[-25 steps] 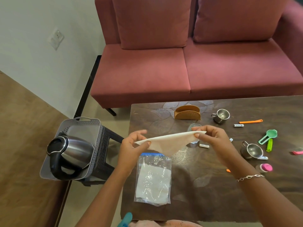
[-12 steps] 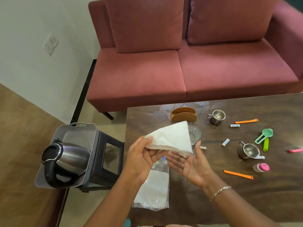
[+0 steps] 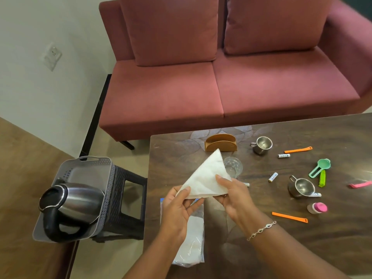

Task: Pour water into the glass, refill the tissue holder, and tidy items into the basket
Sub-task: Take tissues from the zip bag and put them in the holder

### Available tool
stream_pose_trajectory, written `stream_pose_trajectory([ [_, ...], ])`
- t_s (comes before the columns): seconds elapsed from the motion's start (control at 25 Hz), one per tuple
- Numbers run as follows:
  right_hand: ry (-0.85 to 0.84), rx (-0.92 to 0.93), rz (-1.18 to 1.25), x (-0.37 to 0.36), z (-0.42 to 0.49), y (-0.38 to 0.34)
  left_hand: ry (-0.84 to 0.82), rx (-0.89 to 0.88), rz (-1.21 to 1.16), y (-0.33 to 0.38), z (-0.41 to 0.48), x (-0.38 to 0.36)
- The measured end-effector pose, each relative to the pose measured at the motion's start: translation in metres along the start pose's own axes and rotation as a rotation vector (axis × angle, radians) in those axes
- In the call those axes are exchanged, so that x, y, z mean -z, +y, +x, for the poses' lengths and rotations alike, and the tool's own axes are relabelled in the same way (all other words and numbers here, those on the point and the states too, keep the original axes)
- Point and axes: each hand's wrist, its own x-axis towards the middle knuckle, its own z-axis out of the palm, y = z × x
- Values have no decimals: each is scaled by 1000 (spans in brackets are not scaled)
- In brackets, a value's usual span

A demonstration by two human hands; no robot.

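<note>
A white tissue (image 3: pixel 207 178) folded into a triangle is held above the table, its tip pointing away from me. My left hand (image 3: pixel 178 211) pinches its near left corner and my right hand (image 3: pixel 234 195) grips its right corner. The brown tissue holder (image 3: pixel 220 142) stands beyond it with nothing in it. A clear glass (image 3: pixel 233 167) sits between holder and tissue. A plastic bag of tissues (image 3: pixel 190 240) lies under my left wrist. The steel kettle (image 3: pixel 70 204) rests in the grey basket (image 3: pixel 88 164) on a dark stool at the left.
Scattered on the dark table (image 3: pixel 332 248) are two steel cups (image 3: pixel 261 144) (image 3: pixel 301 187), batteries (image 3: pixel 272 177), orange strips (image 3: pixel 289 217), a green scoop (image 3: pixel 320 167), a pink strip (image 3: pixel 360 185) and a pink-capped bottle (image 3: pixel 317 208). A red sofa (image 3: pixel 221 81) stands behind.
The tissue went from a flat sheet stretched between both hands to a folded triangle. My right hand, open under it half a second ago, now grips its right corner.
</note>
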Motion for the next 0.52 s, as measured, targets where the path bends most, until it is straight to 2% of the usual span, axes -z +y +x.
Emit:
stream_pose_trajectory([
  [0.12,28,265,-444,13,11,-19,20,29,193,-10,12,4],
  [0.28,126,806,-1201,27,47,-63,-9,-29,477,-19,34,4],
  [0.4,170,1000,-1619,29,96,-101,-162,-274,1002,-16,69,-14],
  [0.52,128,1036,-1884,24,144,-123,-278,-547,1487,-7,115,-42],
])
